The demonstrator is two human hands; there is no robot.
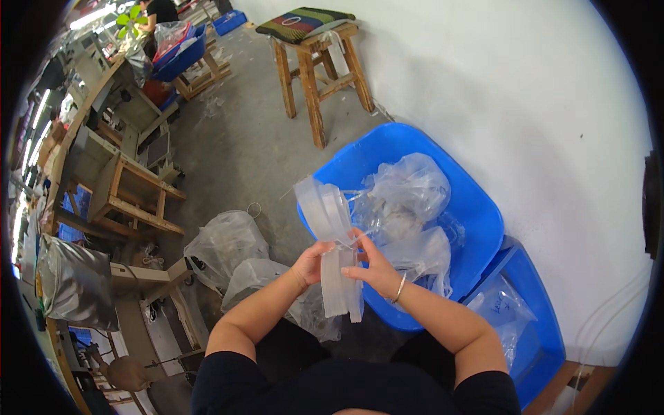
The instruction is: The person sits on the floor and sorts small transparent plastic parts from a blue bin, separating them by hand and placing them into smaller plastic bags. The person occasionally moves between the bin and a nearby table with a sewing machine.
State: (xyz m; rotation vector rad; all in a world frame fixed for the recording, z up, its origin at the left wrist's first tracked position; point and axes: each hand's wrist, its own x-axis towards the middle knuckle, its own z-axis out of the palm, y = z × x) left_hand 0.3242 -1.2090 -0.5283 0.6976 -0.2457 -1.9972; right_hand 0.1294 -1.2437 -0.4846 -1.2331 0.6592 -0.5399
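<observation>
Head view: both hands grip clear strips, seemingly stacked.

Grey concrete floor. On it: big blue plastic tub at 3 o'clock, second blue bin at 4, clear plastic bags at 8, wooden stool at 12.
</observation>
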